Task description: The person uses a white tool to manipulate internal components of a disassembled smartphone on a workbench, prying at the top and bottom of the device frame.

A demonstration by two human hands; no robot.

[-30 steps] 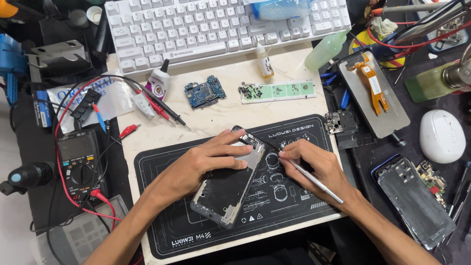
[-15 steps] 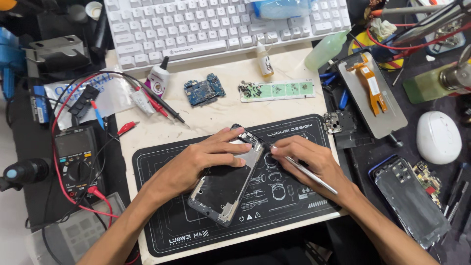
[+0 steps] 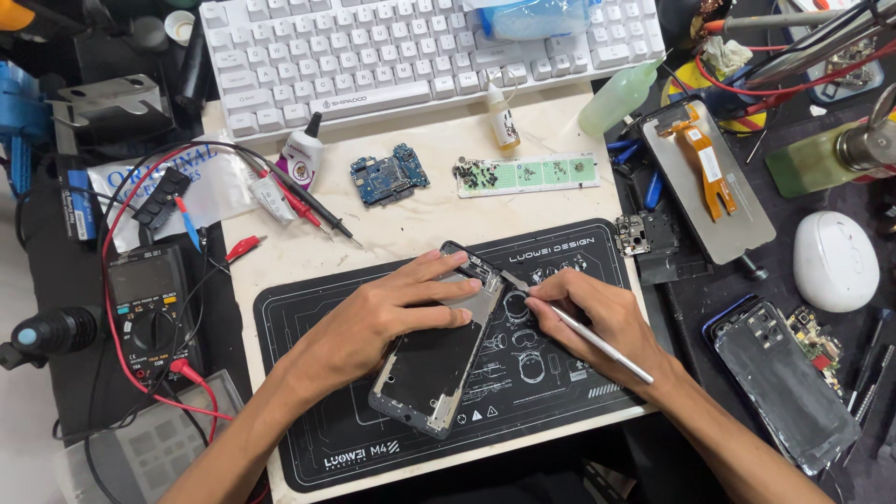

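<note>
A black repair mat (image 3: 373, 448) with white line drawings covers the near part of the pale bench top (image 3: 420, 215), and everything else is placed from it. Beyond the mat's far edge, across the bench top, lies a white keyboard (image 3: 373, 47). Off the mat's right edge sits a grey display panel (image 3: 737, 224) with an orange flex cable, and further right a white mouse (image 3: 833, 259). Near the mat's right near corner lies a second opened phone (image 3: 784, 383). Left of the mat rests a black multimeter (image 3: 149, 303) with red and black leads.

On the mat itself, tilted from its centre toward the far edge, lies an opened phone frame (image 3: 439, 359), dark inside with a metal rim. The left hand (image 3: 387, 313) lies flat across the frame's upper half, fingers stretched out and close together, pressing it down onto the mat. The right hand (image 3: 602, 313) rests on the mat just right of the frame, its fingers pinching a slim silver tool (image 3: 597, 343) like a pen; the tip meets the frame's upper right edge.

Between the mat and the keyboard sit a blue circuit board (image 3: 389, 175), a green strip (image 3: 532, 174) holding tiny screws, a small white glue bottle (image 3: 301, 154) and a small dropper bottle (image 3: 502, 117).
</note>
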